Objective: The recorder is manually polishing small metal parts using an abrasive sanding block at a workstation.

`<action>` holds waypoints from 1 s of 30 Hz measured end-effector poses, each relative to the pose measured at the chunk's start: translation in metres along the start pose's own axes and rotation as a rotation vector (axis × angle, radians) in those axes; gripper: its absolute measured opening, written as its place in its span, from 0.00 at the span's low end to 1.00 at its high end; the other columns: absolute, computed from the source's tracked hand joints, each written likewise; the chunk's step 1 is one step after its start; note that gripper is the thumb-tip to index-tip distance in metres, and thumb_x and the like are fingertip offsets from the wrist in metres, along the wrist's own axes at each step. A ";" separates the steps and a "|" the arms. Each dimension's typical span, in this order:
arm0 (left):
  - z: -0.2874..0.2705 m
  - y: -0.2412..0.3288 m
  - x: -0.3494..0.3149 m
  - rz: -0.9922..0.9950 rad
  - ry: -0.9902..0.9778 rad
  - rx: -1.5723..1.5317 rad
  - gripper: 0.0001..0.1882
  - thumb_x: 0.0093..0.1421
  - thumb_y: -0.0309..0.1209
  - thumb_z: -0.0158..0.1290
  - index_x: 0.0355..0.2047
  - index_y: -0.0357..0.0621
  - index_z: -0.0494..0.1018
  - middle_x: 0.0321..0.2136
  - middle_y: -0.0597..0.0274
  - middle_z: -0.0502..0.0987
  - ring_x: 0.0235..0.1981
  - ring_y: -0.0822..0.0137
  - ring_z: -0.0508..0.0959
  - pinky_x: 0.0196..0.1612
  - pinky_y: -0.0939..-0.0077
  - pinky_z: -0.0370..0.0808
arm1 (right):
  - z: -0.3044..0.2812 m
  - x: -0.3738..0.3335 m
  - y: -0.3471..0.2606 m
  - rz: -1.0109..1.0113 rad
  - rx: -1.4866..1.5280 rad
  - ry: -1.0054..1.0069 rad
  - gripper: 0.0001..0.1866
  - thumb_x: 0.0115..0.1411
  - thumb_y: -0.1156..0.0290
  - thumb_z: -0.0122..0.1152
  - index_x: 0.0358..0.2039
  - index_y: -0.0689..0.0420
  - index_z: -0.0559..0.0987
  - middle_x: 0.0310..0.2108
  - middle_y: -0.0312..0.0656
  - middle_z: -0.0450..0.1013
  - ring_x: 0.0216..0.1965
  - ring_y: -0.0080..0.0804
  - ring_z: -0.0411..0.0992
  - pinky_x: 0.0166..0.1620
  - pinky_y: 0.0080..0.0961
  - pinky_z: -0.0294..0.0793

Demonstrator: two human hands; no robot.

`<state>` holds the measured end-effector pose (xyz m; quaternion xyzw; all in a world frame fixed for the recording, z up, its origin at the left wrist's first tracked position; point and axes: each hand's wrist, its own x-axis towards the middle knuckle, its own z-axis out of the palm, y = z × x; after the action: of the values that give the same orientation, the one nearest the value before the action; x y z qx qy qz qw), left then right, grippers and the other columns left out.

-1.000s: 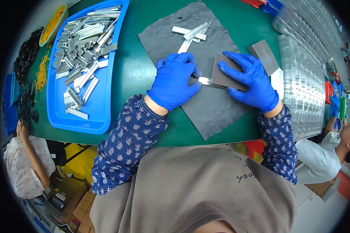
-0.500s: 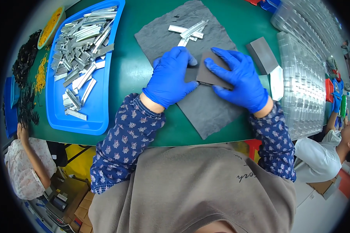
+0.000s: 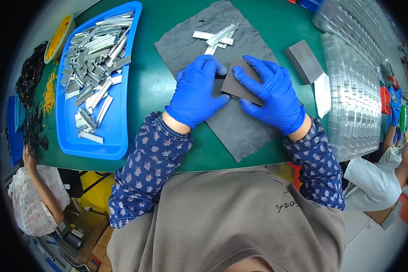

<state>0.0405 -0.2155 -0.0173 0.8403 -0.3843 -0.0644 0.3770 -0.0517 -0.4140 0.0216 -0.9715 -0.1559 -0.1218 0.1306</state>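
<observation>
A grey-brown abrasive-looking block (image 3: 233, 86) is gripped by my right hand (image 3: 276, 97), its fingers spread over the top and the thumb at the near edge. My left hand (image 3: 195, 95), also in a blue glove, is curled close to the block's left side, thumb and forefinger by its edge. Whatever lies between those fingers is hidden. Both hands work over a dark grey slate-like mat (image 3: 247, 131). Beyond them, several silvery metal strips (image 3: 222, 35) lie crossed on the mat.
At the left stands a blue tray (image 3: 70, 143) with many metal pieces. Yellow bands (image 3: 49, 97) lie farther left. A second grey block (image 3: 305, 62), a white piece (image 3: 322, 95) and stacked clear plastic trays (image 3: 351, 99) are at the right. Other people sit at both sides.
The block has shifted slightly left with my right hand and turned a little. My left hand stays nearly in place. The whole view has moved slightly.
</observation>
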 end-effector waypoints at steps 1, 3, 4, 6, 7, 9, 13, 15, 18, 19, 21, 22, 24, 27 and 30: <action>0.000 0.000 0.000 0.003 -0.003 0.000 0.26 0.41 0.36 0.65 0.42 0.52 0.69 0.43 0.63 0.68 0.49 0.58 0.70 0.50 0.59 0.63 | -0.001 -0.001 0.000 0.007 0.012 -0.001 0.32 0.43 0.67 0.67 0.54 0.47 0.76 0.58 0.49 0.66 0.53 0.49 0.67 0.55 0.40 0.66; 0.000 0.002 -0.002 0.018 0.026 0.046 0.25 0.42 0.36 0.64 0.42 0.52 0.69 0.43 0.63 0.68 0.49 0.58 0.70 0.50 0.59 0.63 | -0.015 -0.011 0.015 0.029 0.028 -0.004 0.33 0.43 0.67 0.67 0.54 0.47 0.76 0.58 0.49 0.66 0.53 0.50 0.67 0.55 0.40 0.66; -0.002 0.003 -0.001 0.012 0.031 0.048 0.25 0.42 0.36 0.64 0.42 0.52 0.69 0.43 0.63 0.68 0.49 0.58 0.70 0.50 0.59 0.63 | -0.023 -0.016 0.022 0.053 0.041 -0.009 0.33 0.43 0.68 0.67 0.54 0.47 0.76 0.58 0.50 0.66 0.53 0.50 0.67 0.55 0.40 0.66; -0.004 0.006 0.000 -0.020 -0.037 0.042 0.25 0.42 0.36 0.64 0.43 0.54 0.70 0.43 0.63 0.68 0.50 0.58 0.69 0.50 0.59 0.62 | -0.034 -0.024 0.025 0.096 0.033 0.015 0.33 0.42 0.69 0.68 0.54 0.47 0.76 0.58 0.50 0.66 0.53 0.50 0.67 0.56 0.40 0.66; -0.004 0.006 -0.001 -0.024 -0.035 0.042 0.25 0.42 0.36 0.64 0.43 0.54 0.70 0.43 0.63 0.68 0.50 0.58 0.69 0.50 0.59 0.62 | -0.037 -0.028 0.024 0.142 0.024 0.041 0.33 0.42 0.69 0.68 0.54 0.47 0.77 0.58 0.51 0.66 0.52 0.51 0.67 0.56 0.41 0.65; -0.003 0.005 -0.002 0.014 0.003 0.066 0.23 0.42 0.37 0.64 0.41 0.56 0.74 0.44 0.64 0.69 0.50 0.59 0.69 0.51 0.59 0.61 | -0.035 -0.030 0.016 0.137 0.020 0.036 0.33 0.42 0.69 0.69 0.54 0.48 0.77 0.58 0.50 0.66 0.52 0.51 0.67 0.56 0.40 0.65; -0.004 0.006 -0.004 0.060 -0.044 0.082 0.18 0.43 0.37 0.63 0.37 0.57 0.77 0.47 0.64 0.69 0.51 0.59 0.69 0.53 0.58 0.59 | -0.032 -0.031 0.010 0.118 0.014 -0.034 0.34 0.42 0.68 0.69 0.55 0.48 0.76 0.58 0.48 0.67 0.53 0.51 0.67 0.56 0.40 0.65; -0.002 0.006 -0.005 0.062 -0.019 0.051 0.12 0.43 0.38 0.62 0.30 0.55 0.78 0.47 0.64 0.70 0.50 0.59 0.69 0.52 0.58 0.58 | -0.033 -0.031 0.013 0.148 0.004 -0.011 0.34 0.42 0.68 0.69 0.55 0.48 0.76 0.58 0.48 0.67 0.53 0.50 0.67 0.57 0.39 0.65; 0.002 0.011 -0.009 0.059 0.033 0.099 0.10 0.44 0.39 0.62 0.28 0.53 0.77 0.46 0.65 0.71 0.48 0.59 0.69 0.51 0.59 0.57 | -0.034 -0.032 0.012 0.174 0.028 0.042 0.34 0.43 0.68 0.69 0.55 0.48 0.76 0.58 0.47 0.67 0.53 0.49 0.67 0.57 0.39 0.65; 0.003 0.013 -0.010 0.058 0.036 0.101 0.10 0.44 0.39 0.62 0.28 0.53 0.77 0.46 0.65 0.71 0.48 0.59 0.69 0.51 0.59 0.57 | -0.035 -0.032 0.011 0.170 0.028 0.042 0.34 0.43 0.68 0.69 0.55 0.48 0.76 0.58 0.47 0.67 0.53 0.49 0.67 0.57 0.39 0.65; 0.007 0.016 -0.010 0.081 0.082 0.167 0.11 0.44 0.39 0.62 0.26 0.52 0.76 0.45 0.65 0.71 0.48 0.60 0.68 0.51 0.59 0.56 | -0.035 -0.032 0.007 0.213 0.010 0.029 0.33 0.44 0.67 0.69 0.56 0.47 0.75 0.58 0.47 0.67 0.53 0.49 0.67 0.57 0.39 0.65; 0.008 0.016 -0.010 0.082 0.081 0.165 0.11 0.44 0.39 0.62 0.26 0.52 0.76 0.45 0.65 0.71 0.48 0.60 0.68 0.51 0.59 0.56 | -0.032 -0.033 0.007 0.215 0.008 0.028 0.33 0.44 0.67 0.69 0.56 0.47 0.75 0.58 0.47 0.67 0.53 0.49 0.67 0.57 0.39 0.65; 0.009 0.017 -0.011 0.086 0.087 0.164 0.12 0.44 0.40 0.62 0.26 0.51 0.76 0.44 0.64 0.70 0.48 0.60 0.68 0.52 0.59 0.56 | -0.025 -0.035 0.006 0.257 0.005 -0.002 0.33 0.45 0.65 0.69 0.56 0.47 0.75 0.57 0.50 0.67 0.52 0.50 0.68 0.56 0.39 0.66; 0.013 0.017 -0.011 0.072 0.135 0.132 0.12 0.43 0.40 0.63 0.26 0.52 0.75 0.44 0.64 0.70 0.48 0.60 0.67 0.51 0.58 0.56 | -0.019 -0.029 -0.003 0.298 -0.012 -0.013 0.32 0.47 0.62 0.68 0.55 0.49 0.75 0.55 0.53 0.68 0.50 0.51 0.69 0.55 0.40 0.67; 0.011 0.020 -0.010 0.026 0.064 0.123 0.14 0.44 0.39 0.65 0.30 0.49 0.77 0.48 0.63 0.71 0.51 0.57 0.67 0.54 0.57 0.57 | -0.015 -0.025 -0.009 0.316 -0.068 0.001 0.30 0.48 0.61 0.67 0.54 0.52 0.76 0.53 0.57 0.68 0.48 0.53 0.70 0.53 0.41 0.69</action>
<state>0.0172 -0.2231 -0.0136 0.8585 -0.3860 -0.0088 0.3376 -0.0806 -0.4167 0.0308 -0.9877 0.0030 -0.1056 0.1152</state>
